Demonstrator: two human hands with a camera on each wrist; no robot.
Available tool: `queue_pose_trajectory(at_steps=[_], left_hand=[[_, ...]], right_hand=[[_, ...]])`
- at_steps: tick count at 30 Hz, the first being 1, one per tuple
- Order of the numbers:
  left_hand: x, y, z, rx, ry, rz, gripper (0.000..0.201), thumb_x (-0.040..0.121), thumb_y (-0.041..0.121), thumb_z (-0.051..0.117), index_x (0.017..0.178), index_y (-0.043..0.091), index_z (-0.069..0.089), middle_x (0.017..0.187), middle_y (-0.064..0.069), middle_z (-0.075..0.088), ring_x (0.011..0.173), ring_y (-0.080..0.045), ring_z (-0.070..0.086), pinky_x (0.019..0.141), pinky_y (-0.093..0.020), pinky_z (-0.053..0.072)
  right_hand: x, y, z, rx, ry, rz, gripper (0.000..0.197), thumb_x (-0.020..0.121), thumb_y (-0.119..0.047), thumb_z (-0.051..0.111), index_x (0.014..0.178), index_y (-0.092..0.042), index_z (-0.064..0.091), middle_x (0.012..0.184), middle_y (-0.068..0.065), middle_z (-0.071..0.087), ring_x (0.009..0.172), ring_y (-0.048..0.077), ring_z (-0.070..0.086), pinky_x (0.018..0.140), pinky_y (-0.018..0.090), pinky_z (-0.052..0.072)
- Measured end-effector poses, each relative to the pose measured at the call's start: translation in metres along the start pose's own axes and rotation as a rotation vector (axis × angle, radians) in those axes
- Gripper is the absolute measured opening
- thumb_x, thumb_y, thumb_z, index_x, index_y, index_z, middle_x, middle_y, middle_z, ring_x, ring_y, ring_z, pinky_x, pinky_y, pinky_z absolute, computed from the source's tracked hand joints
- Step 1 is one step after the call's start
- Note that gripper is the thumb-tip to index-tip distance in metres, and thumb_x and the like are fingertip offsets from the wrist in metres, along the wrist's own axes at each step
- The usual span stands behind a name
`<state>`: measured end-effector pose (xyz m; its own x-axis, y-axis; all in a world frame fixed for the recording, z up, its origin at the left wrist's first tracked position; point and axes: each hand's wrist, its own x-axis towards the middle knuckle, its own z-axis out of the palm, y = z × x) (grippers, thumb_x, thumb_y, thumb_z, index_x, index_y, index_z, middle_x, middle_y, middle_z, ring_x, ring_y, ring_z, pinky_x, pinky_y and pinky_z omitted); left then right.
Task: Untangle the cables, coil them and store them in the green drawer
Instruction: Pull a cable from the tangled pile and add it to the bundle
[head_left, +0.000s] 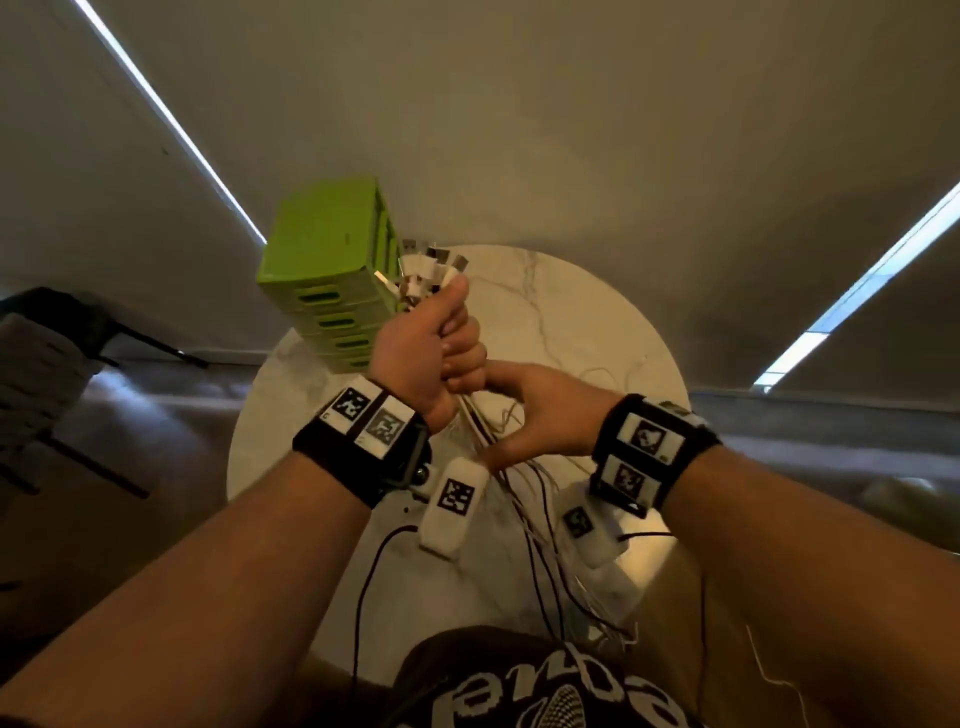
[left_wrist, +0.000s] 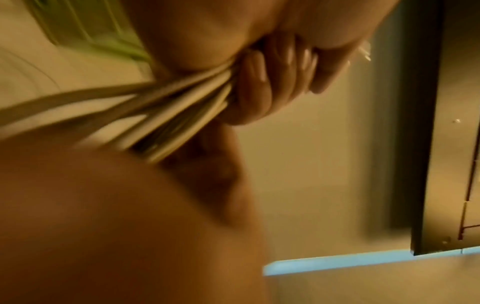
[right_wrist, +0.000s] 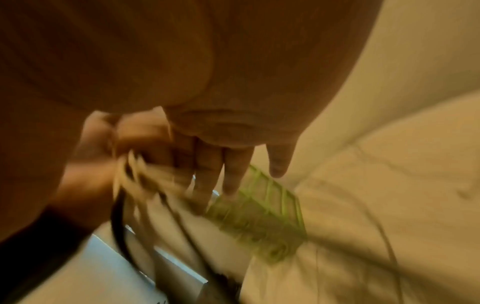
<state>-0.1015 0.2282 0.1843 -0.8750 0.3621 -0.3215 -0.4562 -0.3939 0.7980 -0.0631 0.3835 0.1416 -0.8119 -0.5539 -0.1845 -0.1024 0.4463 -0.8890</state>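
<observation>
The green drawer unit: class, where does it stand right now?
In the head view the green drawer unit stands at the far left edge of the round marble table, just behind the left hand gripping the cables.

Motion blur is smearing both wrist views, reducing the green drawer unit (right_wrist: 259, 218) to streaks in the right wrist view and leaving only a corner of it (left_wrist: 85, 26) showing at the frame's top edge in the left wrist view. The left hand (head_left: 431, 353) is covering the middle of the cable bundle (head_left: 498, 431) in the head view, with the plug ends (head_left: 431, 270) above the fist too small and soft to identify by type. The cables' lower ends are dropping out of sight behind the person's dark shirt (head_left: 519, 686), which the bottom edge is cutting off, and the right hand (head_left: 540, 410) is hiding its own fingers there.
</observation>
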Motion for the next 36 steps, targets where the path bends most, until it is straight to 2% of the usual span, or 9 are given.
queue_pose_trajectory(at_steps=[2, 4, 6, 15, 20, 25, 32, 34, 36], left_hand=[[0.001, 0.004, 0.015, -0.025, 0.002, 0.023, 0.053, 0.104, 0.037, 0.049, 0.057, 0.021, 0.028, 0.045, 0.006, 0.019, 0.034, -0.008, 0.015, 0.038, -0.015, 0.012], [0.004, 0.013, 0.02, -0.056, 0.003, 0.054, 0.055, 0.104, 0.038, 0.049, 0.055, 0.022, 0.029, 0.045, 0.006, 0.019, 0.035, -0.008, 0.014, 0.039, -0.016, 0.011], [0.006, 0.021, 0.018, -0.08, 0.01, 0.078, 0.057, 0.103, 0.04, 0.049, 0.052, 0.024, 0.03, 0.045, 0.007, 0.018, 0.035, -0.008, 0.014, 0.039, -0.017, 0.009], [0.005, 0.008, 0.002, -0.212, 0.054, 0.081, 0.051, 0.101, 0.041, 0.051, 0.06, 0.023, 0.026, 0.045, 0.007, 0.019, 0.035, -0.009, 0.013, 0.04, -0.021, 0.01], [0.008, -0.004, 0.009, -0.098, 0.07, 0.056, 0.05, 0.101, 0.04, 0.051, 0.06, 0.023, 0.027, 0.046, 0.007, 0.019, 0.036, -0.009, 0.013, 0.041, -0.022, 0.008], [0.002, -0.049, 0.012, 0.023, 0.071, -0.052, 0.05, 0.102, 0.034, 0.052, 0.06, 0.022, 0.028, 0.046, 0.005, 0.019, 0.034, -0.009, 0.015, 0.04, -0.019, 0.009], [0.002, -0.07, 0.002, 0.026, 0.116, -0.086, 0.05, 0.102, 0.032, 0.053, 0.06, 0.021, 0.027, 0.046, 0.005, 0.02, 0.035, -0.009, 0.016, 0.04, -0.022, 0.012], [0.003, -0.078, 0.005, 0.033, 0.093, -0.083, 0.05, 0.102, 0.032, 0.052, 0.06, 0.021, 0.027, 0.046, 0.004, 0.021, 0.035, -0.01, 0.017, 0.041, -0.023, 0.015], [0.005, -0.09, 0.012, 0.043, 0.054, -0.08, 0.051, 0.104, 0.032, 0.051, 0.059, 0.02, 0.029, 0.047, 0.003, 0.021, 0.038, -0.012, 0.017, 0.043, -0.026, 0.019]], right_hand=[[0.006, 0.013, 0.023, 0.113, -0.113, 0.072, 0.045, 0.069, -0.04, 0.086, 0.107, -0.019, 0.072, 0.102, -0.005, 0.075, 0.097, 0.011, 0.069, 0.089, 0.033, 0.055], [0.001, 0.029, 0.037, 0.14, -0.25, 0.192, 0.008, 0.082, -0.024, 0.082, 0.083, -0.025, 0.074, 0.075, 0.0, 0.073, 0.073, 0.017, 0.07, 0.072, 0.028, 0.056], [-0.008, 0.048, 0.032, 0.012, -0.255, 0.303, 0.009, 0.091, -0.027, 0.075, 0.082, -0.029, 0.074, 0.064, -0.002, 0.067, 0.062, 0.016, 0.064, 0.064, 0.022, 0.051], [-0.076, 0.12, -0.076, -0.524, 0.555, 0.714, 0.033, 0.091, -0.025, 0.055, 0.121, -0.034, 0.067, 0.117, 0.005, 0.071, 0.104, 0.03, 0.065, 0.083, 0.036, 0.054], [-0.097, 0.158, -0.038, -0.595, 0.159, 0.805, 0.04, 0.092, -0.033, 0.053, 0.13, -0.036, 0.064, 0.131, 0.001, 0.067, 0.115, 0.025, 0.063, 0.099, 0.036, 0.05], [-0.118, 0.19, 0.024, -0.414, -0.119, 0.968, 0.082, 0.092, -0.038, 0.06, 0.16, -0.042, 0.015, 0.156, 0.011, 0.044, 0.134, 0.03, 0.051, 0.108, 0.037, 0.046], [-0.118, 0.222, 0.013, -0.18, 0.317, 1.055, 0.08, 0.068, -0.039, 0.075, 0.139, -0.031, 0.04, 0.112, 0.005, 0.063, 0.095, 0.027, 0.063, 0.085, 0.039, 0.056], [-0.121, 0.235, 0.007, -0.053, 0.477, 1.103, 0.09, 0.061, -0.041, 0.079, 0.14, -0.028, 0.039, 0.12, 0.005, 0.06, 0.099, 0.027, 0.062, 0.086, 0.042, 0.056], [-0.128, 0.233, 0.003, 0.059, 0.563, 1.188, 0.058, 0.072, -0.038, 0.08, 0.119, -0.014, 0.054, 0.115, 0.008, 0.058, 0.093, 0.028, 0.06, 0.081, 0.039, 0.055]])
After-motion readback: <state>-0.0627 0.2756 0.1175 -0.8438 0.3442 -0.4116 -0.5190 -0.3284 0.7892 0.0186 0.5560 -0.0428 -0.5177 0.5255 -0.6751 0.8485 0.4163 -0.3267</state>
